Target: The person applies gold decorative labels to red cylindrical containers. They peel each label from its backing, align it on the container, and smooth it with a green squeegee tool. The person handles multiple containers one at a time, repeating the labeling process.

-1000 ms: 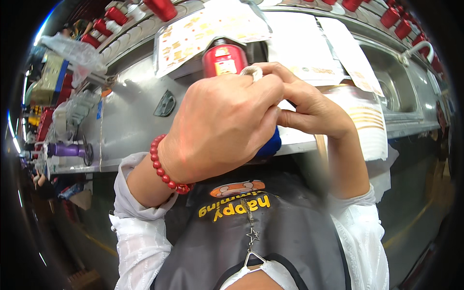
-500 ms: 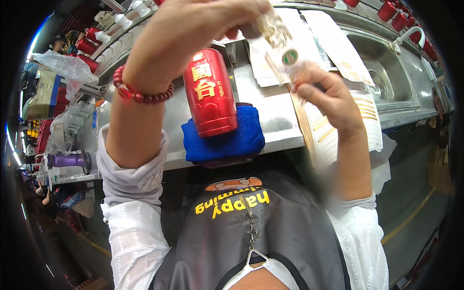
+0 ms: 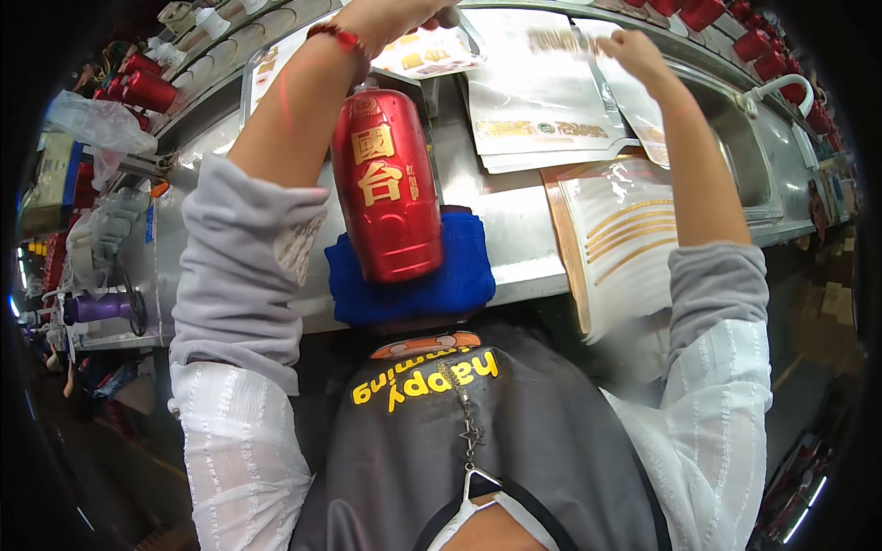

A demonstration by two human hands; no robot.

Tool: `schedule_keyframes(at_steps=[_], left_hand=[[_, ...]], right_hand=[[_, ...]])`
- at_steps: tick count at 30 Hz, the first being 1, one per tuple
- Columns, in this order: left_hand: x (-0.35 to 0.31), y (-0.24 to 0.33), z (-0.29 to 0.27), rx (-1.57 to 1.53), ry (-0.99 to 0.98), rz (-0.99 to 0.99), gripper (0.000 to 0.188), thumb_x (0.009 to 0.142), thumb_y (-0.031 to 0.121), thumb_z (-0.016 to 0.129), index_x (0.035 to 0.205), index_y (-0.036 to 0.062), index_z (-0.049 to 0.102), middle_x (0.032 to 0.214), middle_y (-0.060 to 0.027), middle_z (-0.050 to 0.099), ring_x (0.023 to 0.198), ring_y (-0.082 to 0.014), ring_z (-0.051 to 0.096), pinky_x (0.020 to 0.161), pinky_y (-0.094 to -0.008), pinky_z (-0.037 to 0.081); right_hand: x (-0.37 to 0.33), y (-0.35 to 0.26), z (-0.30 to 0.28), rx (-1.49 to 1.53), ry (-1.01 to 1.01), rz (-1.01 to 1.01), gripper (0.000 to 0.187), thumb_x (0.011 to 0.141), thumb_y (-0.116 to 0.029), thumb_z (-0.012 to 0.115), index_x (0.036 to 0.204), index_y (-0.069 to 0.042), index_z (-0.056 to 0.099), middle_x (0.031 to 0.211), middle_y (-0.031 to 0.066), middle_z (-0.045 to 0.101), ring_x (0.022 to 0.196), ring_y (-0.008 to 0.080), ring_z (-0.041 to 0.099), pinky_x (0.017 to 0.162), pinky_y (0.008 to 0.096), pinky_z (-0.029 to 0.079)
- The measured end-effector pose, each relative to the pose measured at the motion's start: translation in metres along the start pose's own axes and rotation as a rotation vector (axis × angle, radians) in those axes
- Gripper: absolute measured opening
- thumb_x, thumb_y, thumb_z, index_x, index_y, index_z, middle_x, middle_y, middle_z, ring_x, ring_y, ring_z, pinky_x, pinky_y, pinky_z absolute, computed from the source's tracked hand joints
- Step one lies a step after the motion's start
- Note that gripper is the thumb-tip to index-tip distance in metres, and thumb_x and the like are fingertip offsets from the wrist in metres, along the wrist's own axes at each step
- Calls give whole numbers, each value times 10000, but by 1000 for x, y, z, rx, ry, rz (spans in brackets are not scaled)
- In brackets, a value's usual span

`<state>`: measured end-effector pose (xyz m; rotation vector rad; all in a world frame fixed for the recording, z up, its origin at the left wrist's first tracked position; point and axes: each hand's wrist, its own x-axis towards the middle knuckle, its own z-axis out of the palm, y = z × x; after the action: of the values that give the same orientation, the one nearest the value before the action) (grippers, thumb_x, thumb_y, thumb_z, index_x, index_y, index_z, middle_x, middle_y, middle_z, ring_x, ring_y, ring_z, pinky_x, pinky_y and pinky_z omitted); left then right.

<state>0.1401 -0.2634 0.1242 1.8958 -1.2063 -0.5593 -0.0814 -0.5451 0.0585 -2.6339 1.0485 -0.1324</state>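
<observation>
Both hands are raised toward twelve o'clock over the steel surface (image 3: 514,230): the left hand (image 3: 418,11), mostly cut off by the frame edge, so its grip cannot be told, and the right hand (image 3: 634,50), fingers pinched on a blurred clear film (image 3: 560,41). A red bottle (image 3: 386,184) lies on a blue cloth (image 3: 459,280) near centre, under the left forearm. Clear sheets (image 3: 616,230) lie at three o'clock of the bottle.

A red bottle (image 3: 386,184) with gold label characters is lying on a blue cloth (image 3: 413,280), clear flat bags (image 3: 542,92) (gold-printed) are stacking up beside it, more red bottles (image 3: 138,87) lining the back.
</observation>
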Motion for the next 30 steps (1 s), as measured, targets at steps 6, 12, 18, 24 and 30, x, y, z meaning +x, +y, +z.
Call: schedule_keyframes(at_steps=[6, 12, 18, 24, 30], left_hand=[[-66, -14, -29, -105, 42, 64, 232, 958, 267, 660, 1058, 58, 654, 880, -57, 710, 746, -120, 630, 678, -258, 489], [-123, 9, -21, -74, 183, 237, 192, 968, 177, 630, 978, -14, 653, 846, -46, 686, 783, -94, 621, 726, -261, 517], [-123, 9, 6, 121, 234, 571, 459, 943, 297, 686, 1329, 68, 588, 1223, -112, 656, 1123, -205, 634, 954, -337, 518], [-156, 21, -27, -94, -107, 500, 285, 952, 306, 686, 1058, 42, 668, 1017, -47, 668, 1010, -145, 624, 901, -311, 502], [-252, 6, -41, -518, -325, 77, 204, 1010, 188, 641, 907, 17, 599, 807, -10, 594, 725, -78, 556, 653, -236, 463]], right_hand=[[3, 40, 53, -451, 73, 212, 414, 937, -415, 601, 1241, -154, 706, 1415, 146, 523, 1315, 406, 483, 1040, 594, 447], [-22, -17, -26, -398, 188, -340, 288, 924, -321, 651, 971, -54, 748, 1111, 184, 639, 1100, 382, 600, 921, 492, 495], [-124, -156, -91, -46, 111, -800, 318, 980, -262, 669, 854, 22, 600, 1098, 94, 576, 936, 197, 551, 800, 334, 446], [-205, -218, -118, 196, 61, -940, 316, 995, -295, 659, 840, -23, 614, 1158, 121, 594, 966, 186, 545, 822, 343, 430], [-249, -206, -34, 672, -44, -791, 301, 976, -196, 680, 798, 21, 573, 1104, 114, 595, 876, 126, 502, 769, 263, 397]])
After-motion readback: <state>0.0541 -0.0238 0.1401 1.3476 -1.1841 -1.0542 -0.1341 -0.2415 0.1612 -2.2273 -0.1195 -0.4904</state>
